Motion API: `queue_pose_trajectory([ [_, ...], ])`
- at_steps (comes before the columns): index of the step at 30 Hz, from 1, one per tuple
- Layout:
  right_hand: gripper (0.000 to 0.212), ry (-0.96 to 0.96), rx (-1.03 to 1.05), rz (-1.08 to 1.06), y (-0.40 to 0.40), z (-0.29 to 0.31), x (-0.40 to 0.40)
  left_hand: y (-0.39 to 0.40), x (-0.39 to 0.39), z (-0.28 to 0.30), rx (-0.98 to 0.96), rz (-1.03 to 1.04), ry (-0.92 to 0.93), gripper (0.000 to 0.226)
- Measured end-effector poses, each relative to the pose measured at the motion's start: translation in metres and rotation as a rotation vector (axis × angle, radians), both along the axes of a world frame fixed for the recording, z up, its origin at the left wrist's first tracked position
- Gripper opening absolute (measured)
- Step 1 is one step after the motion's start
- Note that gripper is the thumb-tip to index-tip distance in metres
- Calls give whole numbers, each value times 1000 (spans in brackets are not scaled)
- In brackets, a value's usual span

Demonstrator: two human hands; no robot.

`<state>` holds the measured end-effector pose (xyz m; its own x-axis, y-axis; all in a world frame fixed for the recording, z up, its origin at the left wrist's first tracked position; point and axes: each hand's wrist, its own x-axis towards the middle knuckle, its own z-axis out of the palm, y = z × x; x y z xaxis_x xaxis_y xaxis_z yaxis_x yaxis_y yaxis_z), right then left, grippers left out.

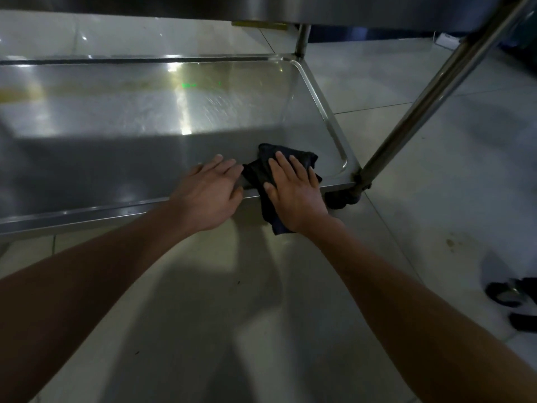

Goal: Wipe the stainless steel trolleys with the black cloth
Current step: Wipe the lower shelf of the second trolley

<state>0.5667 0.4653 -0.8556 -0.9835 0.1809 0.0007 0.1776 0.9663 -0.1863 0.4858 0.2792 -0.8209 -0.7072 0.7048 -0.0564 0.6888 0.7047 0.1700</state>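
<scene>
**Cloth pressed flat at the shelf's near right corner**

One steel trolley [334,123] is seen from above, its lower shelf [139,117] shaped like a shallow tray with a raised rim. Inside that tray only one thing is found: a black cloth [263,171], bunched in the near right corner and draped over the front rim, with one end hanging down toward the floor [392,175]. The cloth is pinned under the right hand [293,193], whose fingers are laid out straight and slightly spread on top of it; nothing is pinched or curled around. The left hand [210,193] is set just beside it on the same front rim, fingers straight and held close together, their tips reaching onto the shelf surface and touching the cloth's left edge. Two bare forearms are counted, both stretched forward. Two upright posts are visible at the right end: a far one [302,40] and a near one [430,97], the latter slanting across the view. A dark caster [338,200] is glimpsed below the near corner. The underside of an upper shelf [261,7] is seen overhead. A dark sandal [514,295] lies on the tiles at the right.
</scene>
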Motion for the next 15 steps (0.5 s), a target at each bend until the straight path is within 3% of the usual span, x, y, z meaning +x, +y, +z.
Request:
queue_pose_trajectory([
  [15,57,4,-8,-158,53,-4,12,28,7,-8,53,-74,-13,54],
])
